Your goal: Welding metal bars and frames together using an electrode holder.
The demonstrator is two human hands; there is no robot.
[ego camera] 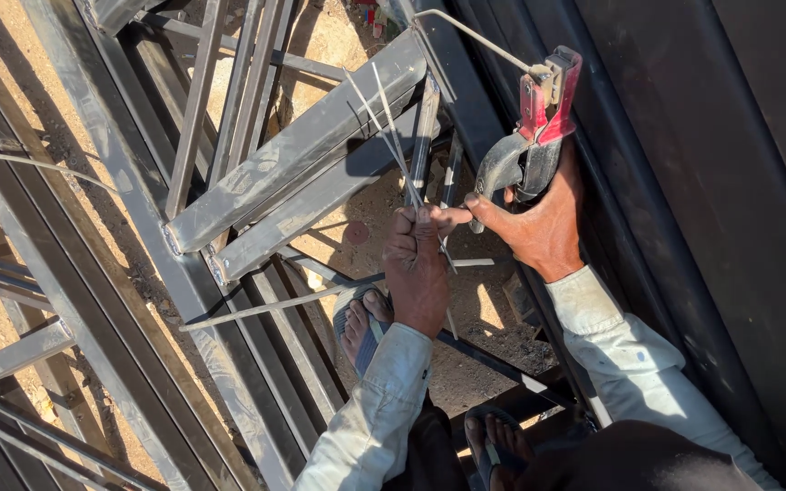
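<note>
Careful: your left hand (418, 273) fists a loose bundle of rods (391, 136) above the frame (293, 155); your right hand (539, 223) wraps the holder (539, 127), a rod clamped in it. Slack fingers likely let rods slide; bare skin near the holder risks burns.

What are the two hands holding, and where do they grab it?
The right hand holds a red welding clamp by its handles. The left hand pinches a few thin rods near their lower ends.

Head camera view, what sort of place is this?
Probably an outdoor welding or metal fabrication yard: a steel tube frame lies over bare sandy ground, the right hand holds a red electrode holder, and the left hand grips thin welding rods.
</note>
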